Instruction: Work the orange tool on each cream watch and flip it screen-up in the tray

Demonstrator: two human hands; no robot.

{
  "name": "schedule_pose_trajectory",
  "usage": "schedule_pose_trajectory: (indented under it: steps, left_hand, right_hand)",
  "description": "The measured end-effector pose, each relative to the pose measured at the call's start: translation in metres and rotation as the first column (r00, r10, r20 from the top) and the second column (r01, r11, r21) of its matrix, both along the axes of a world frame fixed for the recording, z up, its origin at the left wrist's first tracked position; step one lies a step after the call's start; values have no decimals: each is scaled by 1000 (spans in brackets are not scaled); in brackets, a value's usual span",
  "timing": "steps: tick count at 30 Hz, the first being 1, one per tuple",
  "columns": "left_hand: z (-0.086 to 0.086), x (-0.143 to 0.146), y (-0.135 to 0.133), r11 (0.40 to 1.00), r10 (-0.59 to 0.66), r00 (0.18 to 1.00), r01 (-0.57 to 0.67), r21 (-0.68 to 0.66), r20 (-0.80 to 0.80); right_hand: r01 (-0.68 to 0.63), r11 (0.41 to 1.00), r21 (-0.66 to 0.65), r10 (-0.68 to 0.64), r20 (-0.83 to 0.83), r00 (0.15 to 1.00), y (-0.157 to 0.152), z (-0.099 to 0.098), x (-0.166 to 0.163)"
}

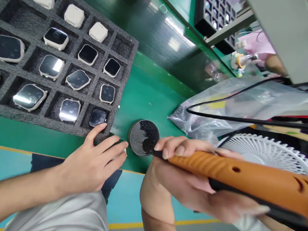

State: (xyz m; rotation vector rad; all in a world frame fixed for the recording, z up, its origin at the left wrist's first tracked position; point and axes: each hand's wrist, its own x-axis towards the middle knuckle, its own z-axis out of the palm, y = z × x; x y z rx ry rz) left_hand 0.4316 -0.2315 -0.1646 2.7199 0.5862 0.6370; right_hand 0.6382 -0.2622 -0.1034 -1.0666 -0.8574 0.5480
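Observation:
My left hand (pixel 92 164) is at the near right corner of a dark grey foam tray (pixel 21 118), fingers stretched and apart. Its index fingertip reaches the edge of a smartwatch case (pixel 98 118) with a dark screen, lying in the corner pocket. My right hand (pixel 182 167) is wrapped around the orange and black handle of what looks like an electric screwdriver (pixel 233 170). The tool's dark front end points left, over the rim of a round dish (pixel 136 137) with a dimpled grey bottom partly covered by tiny black pieces. The tip itself is hard to make out.
Watch cases (pixel 77 79) fill most tray pockets, several pale ones face down. A clear plastic bag (pixel 205 107), a black cable (pixel 245 120) and a white fan guard (pixel 270 151) lie right. Beyond the green bench (pixel 145 91), another person's arm (pixel 275 64) shows beside a second tray (pixel 208 15).

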Motion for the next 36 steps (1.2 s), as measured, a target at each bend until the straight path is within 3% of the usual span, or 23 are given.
schedule_pose_trajectory:
  steps: [3, 7, 17, 25, 32, 36]
  left_hand:
    - [0, 0, -1, 1000, 0, 1000, 0, -9, 8]
    - [-2, 2, -3, 998, 62, 998, -62, 11, 10]
    - [-1, 0, -4, 1000, 13, 1000, -13, -27, -12]
    - [-1, 0, -3, 999, 32, 999, -33, -24, -8]
    - [1, 0, -2, 999, 19, 999, -18, -32, 26]
    - [-1, 1, -2, 999, 42, 998, -41, -17, 42]
  right_hand:
    - [48, 998, 30, -48, -9, 999, 8, -5, -1]
    - [68, 997, -45, -70, -49, 996, 8, -2, -9]
    - [-81, 997, 3, 81, 11, 997, 6, -11, 0]
    - [-49, 998, -42, 49, -21, 999, 5, -4, -7]
    - [-46, 999, -6, 46, -45, 998, 7, -8, -10]
    - [-29, 999, -36, 28, -40, 999, 0, 3, -11]
